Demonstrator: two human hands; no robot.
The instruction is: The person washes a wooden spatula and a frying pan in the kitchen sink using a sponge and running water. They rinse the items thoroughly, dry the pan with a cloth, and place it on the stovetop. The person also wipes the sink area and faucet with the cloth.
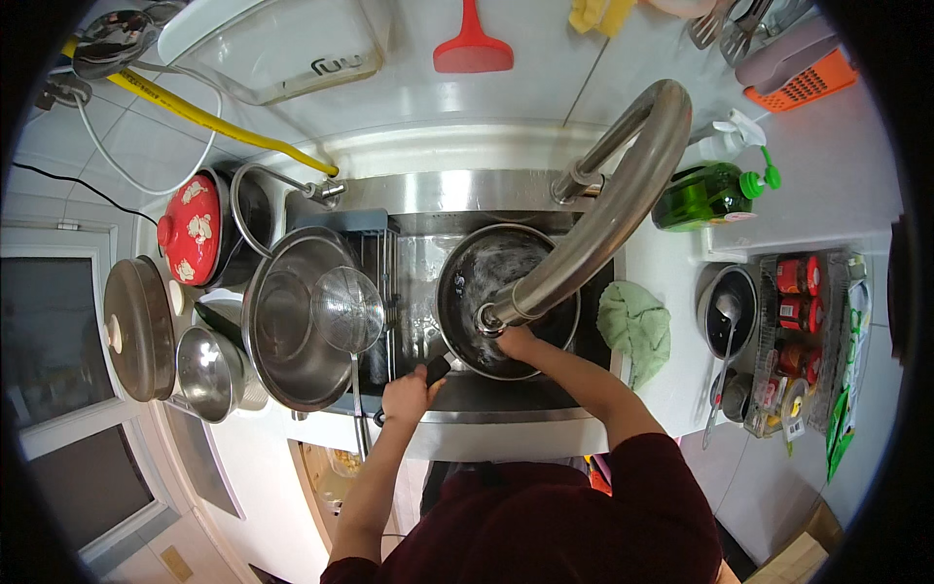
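Note:
A dark frying pan [496, 270] sits in the stainless steel sink [419, 292], its inside wet and shiny. My left hand [407, 394] is closed around the pan's black handle [438, 370] at the sink's front left. My right hand [516, 343] reaches into the pan near its front rim, right by the mouth of the faucet [606, 241]. The faucet's thick metal spout arches over the pan and covers part of it. My right fingers are hidden behind the spout, so whether they hold anything does not show.
Left of the pan, a large steel basin [292, 365] and a mesh strainer [348, 310] rest over a drain rack [390, 292]. A green cloth [635, 328] lies right of the sink. Behind it is a green dish soap bottle [704, 197]. Further right stands a black bowl [711, 321] with a ladle.

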